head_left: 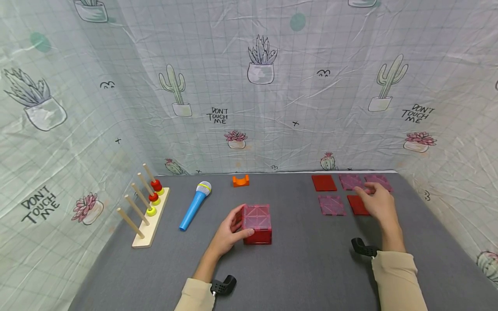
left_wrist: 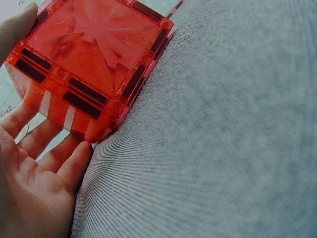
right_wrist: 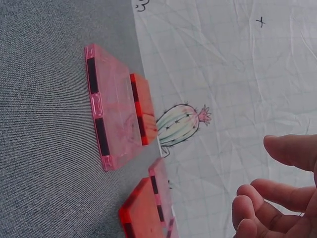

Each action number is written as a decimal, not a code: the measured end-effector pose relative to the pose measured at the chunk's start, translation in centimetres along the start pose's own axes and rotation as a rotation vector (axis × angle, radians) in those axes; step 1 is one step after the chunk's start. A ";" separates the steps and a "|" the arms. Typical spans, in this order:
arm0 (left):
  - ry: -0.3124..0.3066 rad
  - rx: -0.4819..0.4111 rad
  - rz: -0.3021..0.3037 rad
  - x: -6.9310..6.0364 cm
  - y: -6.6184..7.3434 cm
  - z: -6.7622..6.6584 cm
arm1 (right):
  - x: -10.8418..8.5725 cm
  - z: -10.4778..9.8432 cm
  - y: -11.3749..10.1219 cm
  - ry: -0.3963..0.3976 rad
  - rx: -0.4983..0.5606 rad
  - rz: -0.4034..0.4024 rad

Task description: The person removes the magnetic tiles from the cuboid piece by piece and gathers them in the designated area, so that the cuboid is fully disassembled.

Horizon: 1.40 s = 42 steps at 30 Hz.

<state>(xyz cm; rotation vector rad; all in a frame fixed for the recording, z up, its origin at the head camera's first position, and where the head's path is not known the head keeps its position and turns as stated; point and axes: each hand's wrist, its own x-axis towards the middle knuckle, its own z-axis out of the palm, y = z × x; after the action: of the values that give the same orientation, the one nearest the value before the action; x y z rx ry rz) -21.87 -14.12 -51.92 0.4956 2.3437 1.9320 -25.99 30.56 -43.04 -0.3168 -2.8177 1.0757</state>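
On the grey table stands a box of magnetic tiles (head_left: 257,217), pink on top with red sides. My left hand (head_left: 227,235) holds it, with the thumb at its near side and the fingers along its left side. In the left wrist view those fingers (left_wrist: 37,141) lie against a see-through red wall. Above the loose tiles at the right hovers my right hand (head_left: 378,204), fingers loosely bent and nothing between them. Below it lies a red tile (head_left: 355,205), partly covered in the head view. A pink tile (head_left: 332,205) is left of that one.
Along the back lie another red tile (head_left: 324,183) and two pink tiles (head_left: 349,181). An orange cradle-shaped piece (head_left: 241,181) sits at the back middle. Further left are a blue toy microphone (head_left: 193,209) and a wooden peg board (head_left: 151,231) with red and yellow rings.
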 end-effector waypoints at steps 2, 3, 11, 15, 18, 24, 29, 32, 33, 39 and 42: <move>-0.001 -0.002 0.000 0.0 0.0 0.0 | -0.1 0.0 -0.2 0.003 0.000 -0.002; -0.002 -0.003 0.000 0.0 0.0 0.0 | -0.1 0.0 -0.3 0.006 -0.001 -0.005; -0.001 -0.007 0.001 0.0 0.0 0.0 | -0.7 0.4 -1.8 0.001 -0.010 -0.058; -0.005 -0.008 -0.002 0.0 0.0 0.0 | -1.0 0.6 -2.8 0.022 -0.003 -0.100; -0.004 -0.011 -0.001 0.0 0.1 0.0 | -1.4 0.7 -3.5 0.049 0.014 -0.148; -0.004 -0.012 0.002 0.0 0.0 0.0 | -2.0 1.2 -5.1 0.066 0.056 -0.234; 0.000 -0.007 0.000 0.1 -0.1 0.0 | -2.6 2.2 -6.6 0.046 0.080 -0.291; 0.001 -0.006 0.002 0.1 -0.1 -0.1 | -3.1 3.1 -7.4 0.036 0.077 -0.336; 0.000 -0.005 0.002 0.0 0.0 -0.1 | -3.2 3.4 -7.7 0.031 0.080 -0.350; -0.004 0.003 0.007 0.0 0.1 0.0 | -4.4 5.8 -9.5 -0.008 0.096 -0.443; -0.007 0.004 0.012 0.0 0.1 -0.1 | -5.1 7.1 -10.3 -0.037 0.103 -0.480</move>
<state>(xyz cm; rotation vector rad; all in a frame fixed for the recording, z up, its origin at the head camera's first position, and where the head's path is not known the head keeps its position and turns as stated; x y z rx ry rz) -21.84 -14.17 -51.80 0.5177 2.3460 1.9282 -23.86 17.30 -41.52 0.3746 -2.6434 1.1066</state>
